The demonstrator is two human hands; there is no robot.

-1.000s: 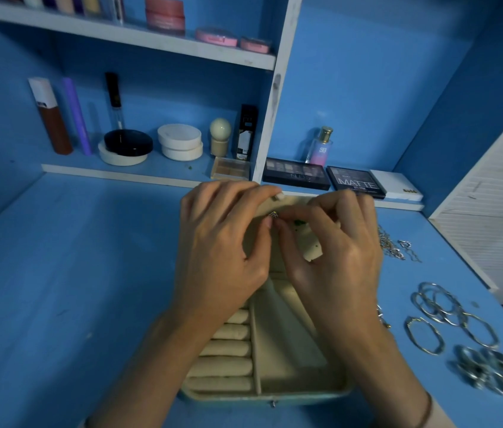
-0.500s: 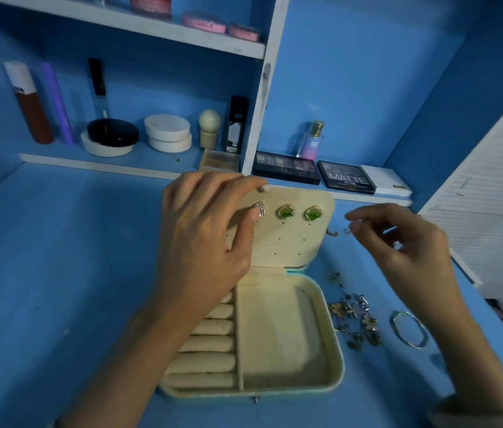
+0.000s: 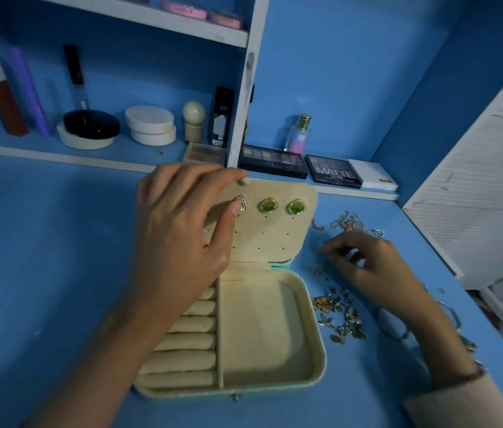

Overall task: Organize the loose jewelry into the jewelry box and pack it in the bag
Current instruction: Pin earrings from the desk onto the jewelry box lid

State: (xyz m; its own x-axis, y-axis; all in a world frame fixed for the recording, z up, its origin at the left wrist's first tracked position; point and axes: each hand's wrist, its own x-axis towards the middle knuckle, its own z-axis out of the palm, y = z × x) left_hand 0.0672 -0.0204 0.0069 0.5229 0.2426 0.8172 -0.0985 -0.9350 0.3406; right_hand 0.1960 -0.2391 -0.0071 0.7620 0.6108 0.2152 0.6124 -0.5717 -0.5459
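The cream jewelry box (image 3: 315, 344) lies open on the blue desk, its perforated lid panel (image 3: 275, 239) upright. Two green stud earrings (image 3: 268, 206) (image 3: 296, 207) and one silver stud (image 3: 241, 201) sit in the panel's top row. My left hand (image 3: 179, 242) grips the panel's top left edge, thumb by the silver stud. My right hand (image 3: 373, 270) hovers over the desk right of the lid, fingers loosely curled above loose jewelry; whether it pinches anything I cannot tell. A pile of gold earrings (image 3: 341, 316) lies beside the box. No bag is visible.
A silver chain heap (image 3: 349, 223) lies behind my right hand. Bangles (image 3: 395, 325) sit partly under my right forearm. Makeup palettes (image 3: 273, 162) (image 3: 333, 173), a perfume bottle (image 3: 299, 132), jars and tubes line the back ledge. A white louvred door (image 3: 484, 186) stands at right.
My right hand left the lid panel and moved right and down over the loose jewelry. My left hand stays on the panel. The camera view shifted slightly.
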